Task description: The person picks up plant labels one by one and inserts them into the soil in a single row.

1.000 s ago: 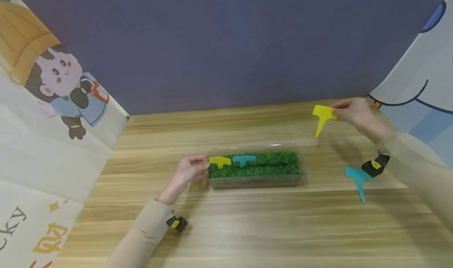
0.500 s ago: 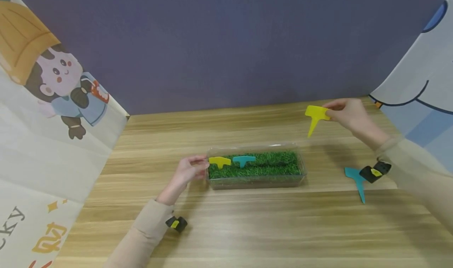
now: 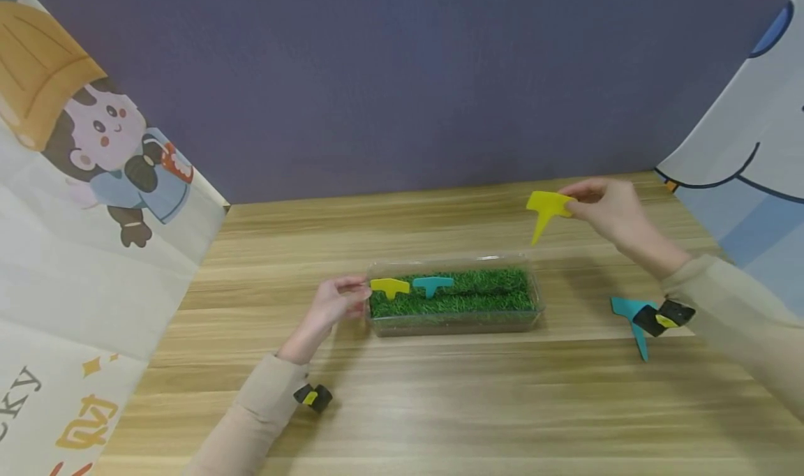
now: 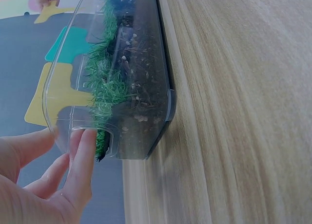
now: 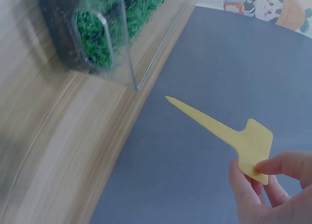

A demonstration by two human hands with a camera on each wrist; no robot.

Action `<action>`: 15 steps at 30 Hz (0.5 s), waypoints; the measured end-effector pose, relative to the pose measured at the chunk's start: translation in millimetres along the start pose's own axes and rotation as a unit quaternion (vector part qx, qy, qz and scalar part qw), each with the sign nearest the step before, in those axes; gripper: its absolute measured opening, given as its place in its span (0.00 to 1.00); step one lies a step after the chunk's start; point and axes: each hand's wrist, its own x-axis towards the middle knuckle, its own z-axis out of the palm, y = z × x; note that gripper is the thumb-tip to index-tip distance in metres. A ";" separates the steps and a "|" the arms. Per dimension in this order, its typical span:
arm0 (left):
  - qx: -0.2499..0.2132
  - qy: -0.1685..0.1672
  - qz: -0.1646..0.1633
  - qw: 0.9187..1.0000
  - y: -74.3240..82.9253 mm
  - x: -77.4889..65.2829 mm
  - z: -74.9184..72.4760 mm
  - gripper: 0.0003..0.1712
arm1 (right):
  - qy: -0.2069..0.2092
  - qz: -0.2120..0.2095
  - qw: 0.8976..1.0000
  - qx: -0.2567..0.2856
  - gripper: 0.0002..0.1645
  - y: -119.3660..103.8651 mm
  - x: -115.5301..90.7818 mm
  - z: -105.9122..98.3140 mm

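My right hand (image 3: 606,211) pinches one end of a yellow T-shaped plant label (image 3: 545,207) between thumb and fingers, its pointed stem hanging down above the table, beyond the box's right end. At the left end of a clear plastic box (image 3: 458,324), my left hand (image 3: 333,301) grips the wall by its cut-out, as the left wrist view shows. Artificial grass (image 3: 490,280) over a dark, pebbly layer fills the box. A second yellow plant label (image 3: 390,286) and a teal plant label (image 3: 432,283) stand upright in the grass, towards the left, their stems partly hidden.
Another teal plant label (image 3: 624,308) lies on the wooden table (image 3: 440,406), partly covered by the right wrist's black camera (image 3: 664,317). A dark blue-grey panel (image 3: 427,85) rises behind the table. Printed cloths hang at the left (image 3: 63,287) and right.
The right hand has moved left towards the box, carrying the yellow plant label. My left hand and the box have stayed where they were.
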 end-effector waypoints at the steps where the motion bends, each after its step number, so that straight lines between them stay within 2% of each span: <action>1: 0.000 -0.001 0.000 1.000 0.1 -0.2 -0.2 0.22 | 0.000 -0.002 1.000 0.001 0.19 -1.4 -0.9 1.1; 15: -0.001 -0.004 0.002 1.000 -0.9 -0.3 -1.6 0.22 | 0.002 -0.030 1.000 0.008 0.16 -17.9 -12.9 16.6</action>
